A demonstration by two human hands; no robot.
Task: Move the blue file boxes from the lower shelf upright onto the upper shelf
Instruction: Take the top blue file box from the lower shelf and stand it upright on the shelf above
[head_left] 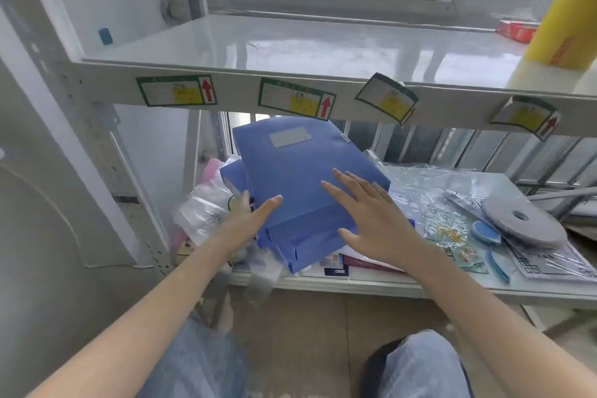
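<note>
Several blue file boxes lie flat in a slanted stack on the left part of the lower shelf. The top box carries a pale label near its far end. My left hand is at the stack's left near corner, thumb over the top face, fingers down the side. My right hand hovers flat over the near right part of the top box, fingers spread. Whether either hand grips is unclear. The upper shelf above is white and glossy.
A yellow roll and a red packet stand at the upper shelf's right end, and a small blue object is at its left. Plastic bags, a grey tape reel and packets crowd the lower shelf. Labels hang on the upper shelf's front rail.
</note>
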